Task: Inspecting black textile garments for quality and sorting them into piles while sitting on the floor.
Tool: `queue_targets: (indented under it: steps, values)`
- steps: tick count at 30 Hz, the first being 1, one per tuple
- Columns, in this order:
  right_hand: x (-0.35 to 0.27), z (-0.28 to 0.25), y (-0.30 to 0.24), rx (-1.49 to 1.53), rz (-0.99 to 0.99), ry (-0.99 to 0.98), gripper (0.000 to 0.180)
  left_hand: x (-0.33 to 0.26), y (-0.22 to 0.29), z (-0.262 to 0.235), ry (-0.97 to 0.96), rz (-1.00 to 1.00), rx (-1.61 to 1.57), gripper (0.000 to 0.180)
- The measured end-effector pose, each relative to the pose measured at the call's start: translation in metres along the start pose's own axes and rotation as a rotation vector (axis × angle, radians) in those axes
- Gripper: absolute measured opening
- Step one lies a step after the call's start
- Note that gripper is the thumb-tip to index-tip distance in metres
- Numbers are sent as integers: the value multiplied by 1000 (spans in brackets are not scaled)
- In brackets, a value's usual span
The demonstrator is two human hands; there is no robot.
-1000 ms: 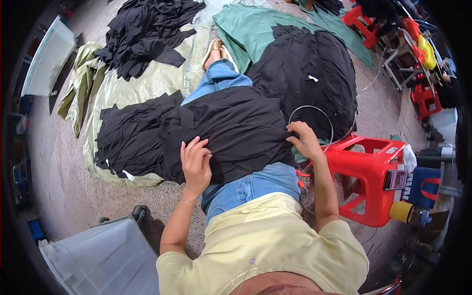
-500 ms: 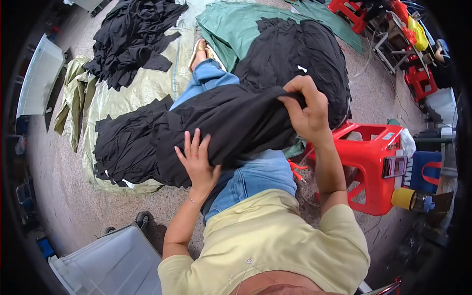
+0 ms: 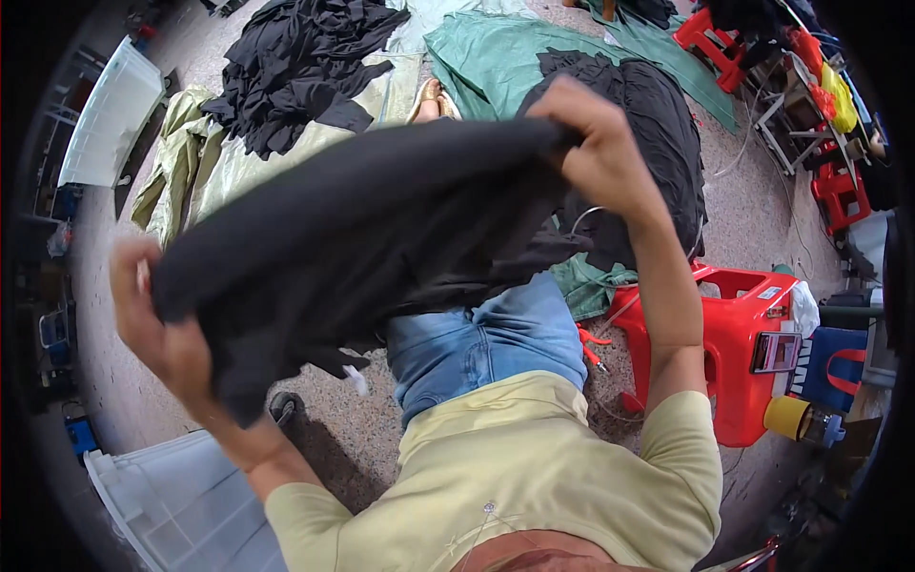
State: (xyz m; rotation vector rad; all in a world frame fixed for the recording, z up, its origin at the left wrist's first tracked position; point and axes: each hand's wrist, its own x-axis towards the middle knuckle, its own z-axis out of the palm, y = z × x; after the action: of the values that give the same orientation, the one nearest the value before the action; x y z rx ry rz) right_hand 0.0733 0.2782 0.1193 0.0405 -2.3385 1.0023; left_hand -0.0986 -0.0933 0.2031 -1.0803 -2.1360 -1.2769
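Black garment (image 3: 381, 229) between both hands (lifted)

Single head-worn fisheye view is looking steeply down from close above the lap (image 3: 486, 334), taking in the surrounding floor (image 3: 753, 219).

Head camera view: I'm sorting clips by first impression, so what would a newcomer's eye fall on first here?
First, the large black fabric garment stretched across the middle, gripped by the left hand at lower left and the right hand raised at upper right. Next, the bright red plastic stool on the speckled floor at right. Behind, a heap of black garments lies on an olive sheet at upper left.
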Motion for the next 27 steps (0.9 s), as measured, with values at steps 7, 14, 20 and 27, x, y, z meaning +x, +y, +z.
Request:
queue_targets:
  steps: [7, 14, 20, 27]
  values:
    - [13, -42, -67, 304, 264, 98, 20, 56, 30, -35, -600, -309, 35, 27]
    - [-12, -46, -52, 333, 341, -411, 23, 56, -12, 1, -1149, -490, -235, 34]
    - [-80, 14, 58, -447, 521, -142, 36, -57, -118, 105, -574, 18, 213, 21]
    - [-140, 58, 73, -188, 445, -186, 44, -147, -33, 168, -517, 64, 122, 37]
